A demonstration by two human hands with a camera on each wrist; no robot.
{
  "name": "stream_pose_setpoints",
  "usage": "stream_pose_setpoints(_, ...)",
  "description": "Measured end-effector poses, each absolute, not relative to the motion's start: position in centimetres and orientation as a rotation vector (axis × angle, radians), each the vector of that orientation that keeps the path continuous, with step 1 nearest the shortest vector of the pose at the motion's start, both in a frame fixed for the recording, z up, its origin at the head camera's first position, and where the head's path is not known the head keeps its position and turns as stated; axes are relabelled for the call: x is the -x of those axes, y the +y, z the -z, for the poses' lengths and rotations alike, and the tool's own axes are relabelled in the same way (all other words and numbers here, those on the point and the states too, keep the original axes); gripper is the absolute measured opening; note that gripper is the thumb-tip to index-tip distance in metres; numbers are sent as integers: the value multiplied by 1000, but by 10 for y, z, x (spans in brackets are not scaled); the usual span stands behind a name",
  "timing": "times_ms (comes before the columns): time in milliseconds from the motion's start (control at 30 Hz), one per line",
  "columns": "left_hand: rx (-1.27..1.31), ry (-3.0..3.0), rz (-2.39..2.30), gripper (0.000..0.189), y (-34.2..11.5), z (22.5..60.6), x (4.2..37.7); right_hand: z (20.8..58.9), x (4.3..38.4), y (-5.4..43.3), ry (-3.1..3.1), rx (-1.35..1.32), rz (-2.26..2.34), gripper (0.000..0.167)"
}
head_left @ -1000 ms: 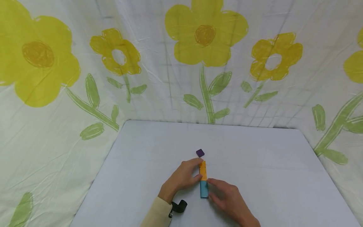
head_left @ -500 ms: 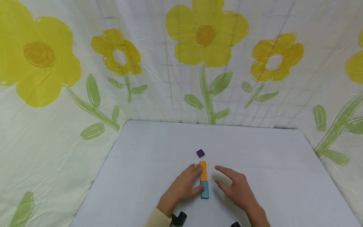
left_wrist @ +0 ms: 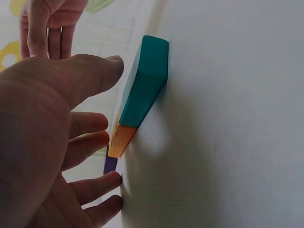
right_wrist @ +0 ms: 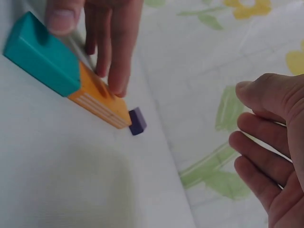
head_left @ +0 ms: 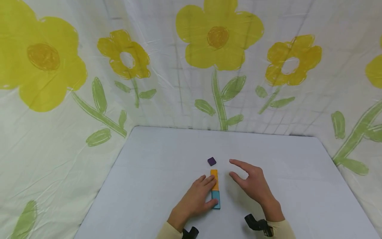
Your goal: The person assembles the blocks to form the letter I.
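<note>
A teal block (head_left: pixel 216 195) and an orange block (head_left: pixel 214 172) lie end to end on the table, forming one straight bar. My left hand (head_left: pixel 194 200) spreads along the bar's left side, its fingers at the orange block and its thumb over the teal one. In the right wrist view the orange block (right_wrist: pixel 97 97) shows pale stripes on its side. My right hand (head_left: pixel 253 182) is off to the right, thumb and fingers apart, holding nothing. Beyond the bar's far end sits a small purple block (head_left: pixel 212 161), turned at an angle and separate from the orange block.
The white table (head_left: pixel 167 149) ends at the back against a hanging cloth (head_left: pixel 167 99) printed with yellow flowers. Black wrist devices (head_left: pixel 256 223) sit at both cuffs.
My right hand has left the teal block's side and moved right and farther away. My left hand has shifted slightly nearer, thumb now over the teal block. The blocks stay put.
</note>
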State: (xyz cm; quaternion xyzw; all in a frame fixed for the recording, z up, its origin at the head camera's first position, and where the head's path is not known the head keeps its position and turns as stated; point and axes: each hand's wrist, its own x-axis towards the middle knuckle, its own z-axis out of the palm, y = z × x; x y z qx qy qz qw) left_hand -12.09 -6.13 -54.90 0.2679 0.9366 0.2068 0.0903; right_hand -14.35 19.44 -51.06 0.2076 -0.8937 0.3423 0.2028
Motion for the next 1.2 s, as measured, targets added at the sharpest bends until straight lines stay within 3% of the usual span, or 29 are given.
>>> stream_pose_setpoints(1200,-753,2762,-645,67,-59,544,117,504,218,189,-2633,-779,-1140,41)
